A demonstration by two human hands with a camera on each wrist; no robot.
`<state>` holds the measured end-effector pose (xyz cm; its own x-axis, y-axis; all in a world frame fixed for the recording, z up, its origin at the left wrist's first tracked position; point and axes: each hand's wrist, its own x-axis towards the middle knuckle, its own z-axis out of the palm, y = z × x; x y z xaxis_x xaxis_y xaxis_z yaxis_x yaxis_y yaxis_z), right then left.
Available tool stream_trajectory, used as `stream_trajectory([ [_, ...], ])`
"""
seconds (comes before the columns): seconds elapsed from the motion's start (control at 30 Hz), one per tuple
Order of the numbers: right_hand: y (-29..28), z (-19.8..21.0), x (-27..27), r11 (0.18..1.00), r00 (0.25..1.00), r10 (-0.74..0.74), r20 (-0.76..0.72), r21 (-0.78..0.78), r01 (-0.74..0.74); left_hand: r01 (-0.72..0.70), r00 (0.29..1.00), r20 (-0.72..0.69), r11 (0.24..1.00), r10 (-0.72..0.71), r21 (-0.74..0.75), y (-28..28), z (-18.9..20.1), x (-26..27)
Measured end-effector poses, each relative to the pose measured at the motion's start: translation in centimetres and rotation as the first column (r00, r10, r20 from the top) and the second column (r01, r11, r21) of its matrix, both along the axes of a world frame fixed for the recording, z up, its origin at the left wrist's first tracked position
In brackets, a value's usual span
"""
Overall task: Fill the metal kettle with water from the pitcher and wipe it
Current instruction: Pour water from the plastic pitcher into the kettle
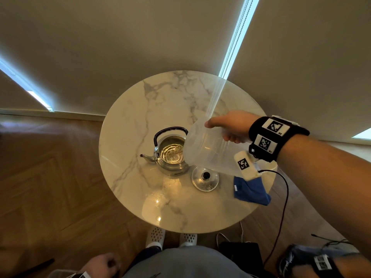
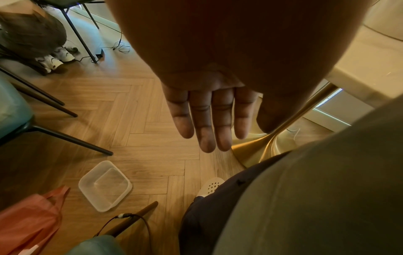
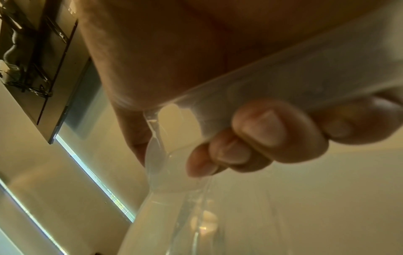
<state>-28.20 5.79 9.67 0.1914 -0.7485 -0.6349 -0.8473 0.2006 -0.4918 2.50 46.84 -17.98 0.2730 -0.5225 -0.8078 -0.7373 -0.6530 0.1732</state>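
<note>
The metal kettle (image 1: 170,155) with a black handle stands open on the round marble table (image 1: 160,101), with rippling water inside. My right hand (image 1: 230,127) grips the handle of a clear plastic pitcher (image 1: 208,151), tipped with its mouth over the kettle's right rim. In the right wrist view my fingers (image 3: 261,129) curl round the pitcher handle (image 3: 305,82). The kettle lid (image 1: 204,178) lies flat just right of the kettle. A blue cloth (image 1: 251,190) lies at the table's right edge. My left hand (image 2: 207,120) hangs by my side below the table, fingers straight, holding nothing.
Glare shows on the marble in front of the kettle. A black cable (image 1: 283,197) trails off the table's right side. On the floor to my left lie a clear plastic container (image 2: 104,185), chair legs (image 2: 65,138) and a pink bag (image 2: 28,220). The table's gold pedestal (image 2: 261,146) stands near my legs.
</note>
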Motion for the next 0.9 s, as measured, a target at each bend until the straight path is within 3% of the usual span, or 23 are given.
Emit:
stream_trajectory([
  [0.33, -0.1, -1.1, -1.7, 0.997, 0.991, -0.061, 0.116, 0.051, 0.055, 0.117, 0.992, -0.026, 0.987, -0.121, -0.113, -3.7, 2.7, -1.7],
  [0.5, 0.5, -2.9, -3.9, 0.986, 0.948, -0.148, 0.281, 0.113, 0.121, 0.167, 0.977, -0.078, 0.936, -0.2, -0.311, -10.7, 8.1, -4.0],
  [0.7, 2.4, -4.1, -7.2, 0.977, 0.839, -0.21, 0.502, 0.143, 0.158, -0.184, 0.941, -0.336, 0.781, -0.036, -0.597, -21.8, 16.8, -7.9],
  [0.8, 3.4, -5.1, -8.8, 0.964, 0.741, -0.267, 0.617, 0.162, 0.213, -0.484, 0.8, -0.591, 0.692, 0.102, -0.535, -25.7, 20.1, -10.7],
  [0.9, 4.2, -6.0, -10.0, 0.941, 0.587, -0.325, 0.741, 0.188, 0.283, -0.621, 0.681, -0.712, 0.651, 0.172, -0.437, -28.3, 22.3, -13.3],
])
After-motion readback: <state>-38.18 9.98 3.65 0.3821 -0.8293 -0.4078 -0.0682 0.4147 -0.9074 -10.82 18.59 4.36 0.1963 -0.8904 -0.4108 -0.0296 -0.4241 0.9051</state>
